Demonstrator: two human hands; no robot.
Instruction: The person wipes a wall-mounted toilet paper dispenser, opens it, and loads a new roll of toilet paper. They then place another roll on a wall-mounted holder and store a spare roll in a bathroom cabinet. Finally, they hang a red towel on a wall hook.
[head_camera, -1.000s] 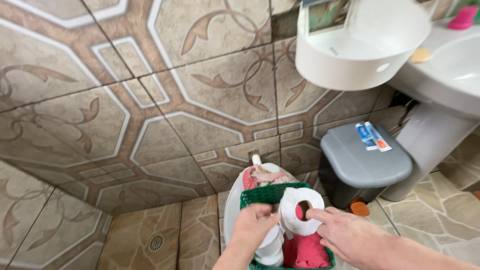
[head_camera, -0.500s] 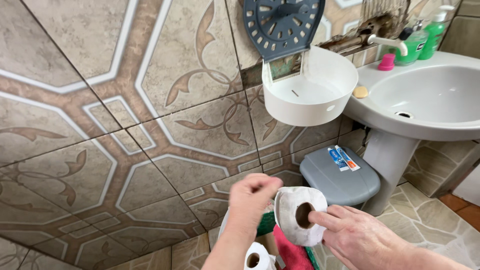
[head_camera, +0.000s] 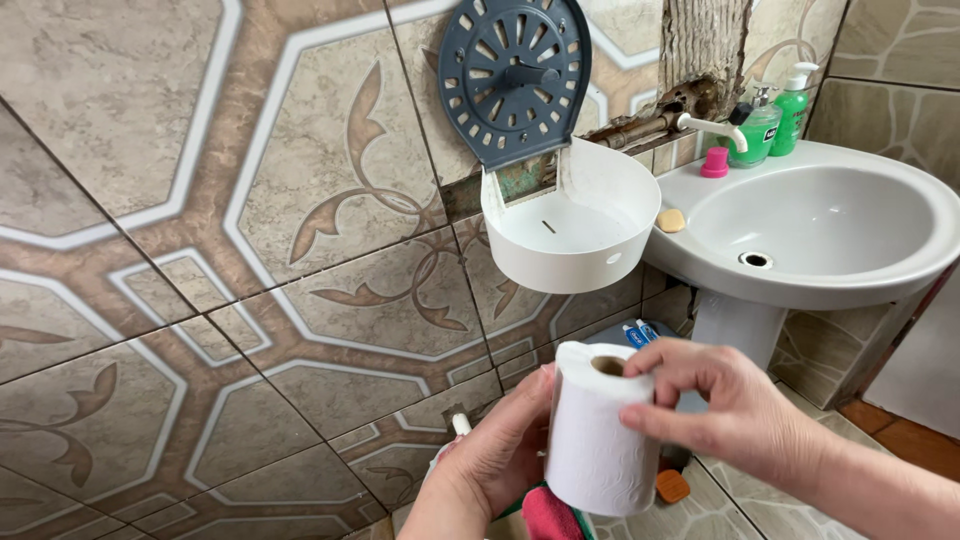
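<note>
A soft white toilet paper roll (head_camera: 600, 430), a stubby cylinder with its cardboard core facing up, stands upright at about 6 o'clock in the view. The left hand (head_camera: 495, 455) cups its side from 9 o'clock, fingers curled against the paper; the right hand (head_camera: 735, 405) grips it from 3 o'clock, thumb over the top edge. At 12 o'clock, on the glossy patterned wall tiles (head_camera: 250, 200), hangs a round white plastic dispenser tub (head_camera: 570, 235) with its slotted grey lid (head_camera: 515, 75) raised. A smooth ceramic sink (head_camera: 820, 225) sits at 2 o'clock.

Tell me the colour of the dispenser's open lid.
Dark blue-grey with slotted cut-outs; the dispenser lid shows in the head view.
</note>
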